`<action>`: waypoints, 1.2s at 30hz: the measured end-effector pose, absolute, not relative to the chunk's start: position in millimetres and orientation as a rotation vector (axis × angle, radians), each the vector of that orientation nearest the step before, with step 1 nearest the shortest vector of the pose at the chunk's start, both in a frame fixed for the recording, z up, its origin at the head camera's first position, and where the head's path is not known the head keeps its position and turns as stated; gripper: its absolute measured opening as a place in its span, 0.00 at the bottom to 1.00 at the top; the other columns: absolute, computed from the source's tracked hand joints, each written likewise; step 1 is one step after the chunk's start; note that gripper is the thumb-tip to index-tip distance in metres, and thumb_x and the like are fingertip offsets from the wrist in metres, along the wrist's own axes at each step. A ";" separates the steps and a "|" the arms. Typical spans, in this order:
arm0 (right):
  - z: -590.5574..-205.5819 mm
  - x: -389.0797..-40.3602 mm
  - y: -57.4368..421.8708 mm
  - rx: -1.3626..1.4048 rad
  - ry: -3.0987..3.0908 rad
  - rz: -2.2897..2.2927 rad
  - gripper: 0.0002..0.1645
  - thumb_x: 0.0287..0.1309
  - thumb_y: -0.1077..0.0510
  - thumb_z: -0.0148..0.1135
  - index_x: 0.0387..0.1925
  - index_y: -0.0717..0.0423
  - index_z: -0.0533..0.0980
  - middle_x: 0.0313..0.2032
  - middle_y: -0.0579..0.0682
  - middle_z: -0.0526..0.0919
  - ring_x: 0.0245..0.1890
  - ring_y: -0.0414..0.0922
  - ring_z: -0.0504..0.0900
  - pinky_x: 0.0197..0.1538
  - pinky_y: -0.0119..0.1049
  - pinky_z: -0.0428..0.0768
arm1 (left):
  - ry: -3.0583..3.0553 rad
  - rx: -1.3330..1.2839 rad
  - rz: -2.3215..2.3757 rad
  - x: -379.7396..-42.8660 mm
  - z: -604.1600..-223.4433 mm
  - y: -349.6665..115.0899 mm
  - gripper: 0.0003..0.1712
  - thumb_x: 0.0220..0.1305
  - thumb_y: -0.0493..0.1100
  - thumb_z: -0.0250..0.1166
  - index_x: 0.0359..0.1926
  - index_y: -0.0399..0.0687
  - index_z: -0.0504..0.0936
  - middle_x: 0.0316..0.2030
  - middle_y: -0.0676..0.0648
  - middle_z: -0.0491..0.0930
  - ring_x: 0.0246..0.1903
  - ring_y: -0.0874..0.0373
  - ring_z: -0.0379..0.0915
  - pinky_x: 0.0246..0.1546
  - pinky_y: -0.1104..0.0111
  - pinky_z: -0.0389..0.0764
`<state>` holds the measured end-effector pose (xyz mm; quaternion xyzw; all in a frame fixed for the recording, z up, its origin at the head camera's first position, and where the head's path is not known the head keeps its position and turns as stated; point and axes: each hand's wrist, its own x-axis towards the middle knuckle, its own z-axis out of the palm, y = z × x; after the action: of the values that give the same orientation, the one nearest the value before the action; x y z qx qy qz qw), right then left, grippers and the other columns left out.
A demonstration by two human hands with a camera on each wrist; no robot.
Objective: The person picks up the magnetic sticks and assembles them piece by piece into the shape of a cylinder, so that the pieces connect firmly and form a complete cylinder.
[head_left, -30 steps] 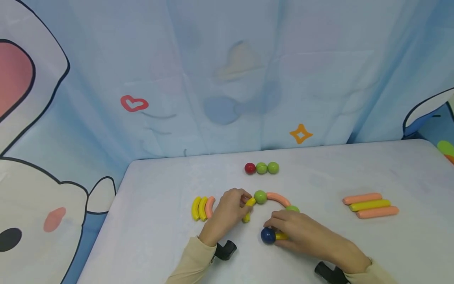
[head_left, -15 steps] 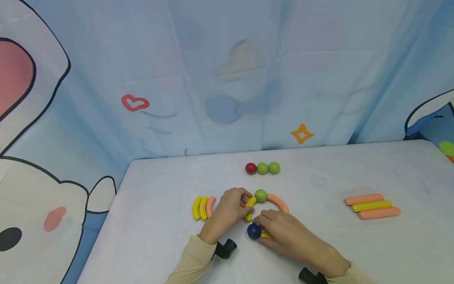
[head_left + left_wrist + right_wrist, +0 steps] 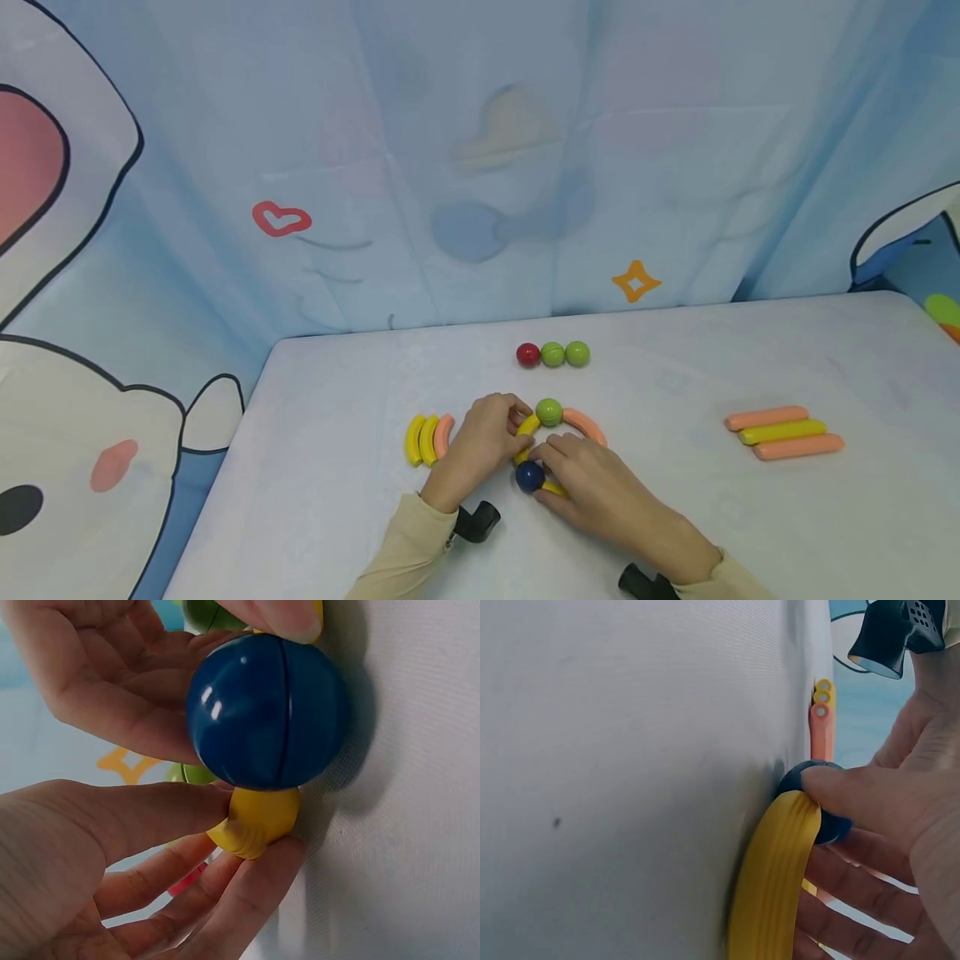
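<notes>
The white, woven-textured tabletop (image 3: 300, 500) bears a red ball (image 3: 528, 355) and two green balls (image 3: 577, 353) in a row near the far edge, two yellow arcs (image 3: 413, 440) beside a pink arc (image 3: 443, 436) at left, and a yellow stick (image 3: 782, 432) between two pink sticks (image 3: 799, 447) at right. Centrally sit a green ball (image 3: 549, 412), pink arc (image 3: 584, 425), blue ball (image 3: 529, 477) and yellow arcs (image 3: 527, 428).

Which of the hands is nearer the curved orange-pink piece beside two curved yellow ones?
Left. The left hand is just right of the curved orange-pink piece; the right hand is farther right, holding the glossy blue ball.
</notes>
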<state>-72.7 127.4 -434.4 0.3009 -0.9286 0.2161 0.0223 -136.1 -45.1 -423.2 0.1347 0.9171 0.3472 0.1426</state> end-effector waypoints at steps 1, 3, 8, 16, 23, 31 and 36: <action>-433.7 -73.3 128.1 0.924 -2.873 0.691 0.17 0.56 0.54 0.80 0.44 0.54 0.83 0.39 0.42 0.83 0.38 0.38 0.78 0.41 0.38 0.83 | 2.647 0.390 1.003 -136.0 -423.0 -45.5 0.17 0.59 0.34 0.78 0.49 0.37 0.86 0.34 0.49 0.80 0.33 0.61 0.74 0.35 0.73 0.79; -429.3 -75.3 130.8 0.878 -2.891 0.715 0.15 0.59 0.53 0.78 0.45 0.52 0.84 0.41 0.42 0.83 0.41 0.39 0.79 0.45 0.39 0.84 | 2.654 0.392 0.998 -135.6 -423.1 -46.5 0.17 0.60 0.34 0.78 0.50 0.36 0.86 0.34 0.49 0.80 0.33 0.61 0.74 0.35 0.73 0.79; -415.9 -95.8 147.6 0.786 -2.869 0.860 0.12 0.62 0.59 0.75 0.47 0.52 0.84 0.45 0.44 0.81 0.46 0.43 0.79 0.52 0.45 0.85 | 2.664 0.416 1.008 -130.8 -420.8 -52.3 0.17 0.65 0.40 0.75 0.52 0.38 0.86 0.38 0.47 0.80 0.36 0.59 0.76 0.37 0.72 0.79; -418.0 -143.2 167.0 1.004 -2.889 1.132 0.16 0.65 0.63 0.72 0.54 0.58 0.83 0.50 0.49 0.82 0.46 0.46 0.80 0.51 0.44 0.84 | 2.567 0.798 0.993 -115.4 -415.6 -69.2 0.24 0.62 0.47 0.79 0.55 0.41 0.86 0.48 0.48 0.79 0.47 0.58 0.77 0.51 0.73 0.79; -426.4 -160.2 164.1 1.089 -2.969 1.136 0.17 0.65 0.62 0.72 0.53 0.64 0.83 0.46 0.49 0.83 0.37 0.38 0.75 0.41 0.31 0.80 | 2.561 1.132 0.689 -110.0 -419.5 -70.8 0.22 0.61 0.44 0.79 0.55 0.45 0.88 0.49 0.52 0.80 0.48 0.64 0.74 0.56 0.79 0.74; -428.1 -164.3 160.0 1.062 -2.981 1.093 0.19 0.60 0.60 0.76 0.51 0.63 0.85 0.43 0.46 0.83 0.36 0.39 0.75 0.41 0.31 0.80 | 2.611 1.159 0.531 -109.0 -417.3 -70.6 0.17 0.62 0.45 0.78 0.52 0.49 0.90 0.48 0.57 0.85 0.52 0.65 0.75 0.59 0.78 0.74; -429.8 -164.3 159.0 0.996 -2.975 1.084 0.18 0.55 0.62 0.80 0.47 0.61 0.85 0.42 0.45 0.83 0.38 0.41 0.78 0.43 0.32 0.83 | 2.624 1.161 0.521 -109.5 -415.7 -71.5 0.17 0.61 0.45 0.79 0.51 0.49 0.91 0.48 0.57 0.86 0.51 0.65 0.76 0.58 0.78 0.74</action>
<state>-164.3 159.0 -429.8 0.2990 -0.8928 0.3252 -0.0888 -109.5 -71.5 -415.7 0.3957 0.8940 0.1776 0.1125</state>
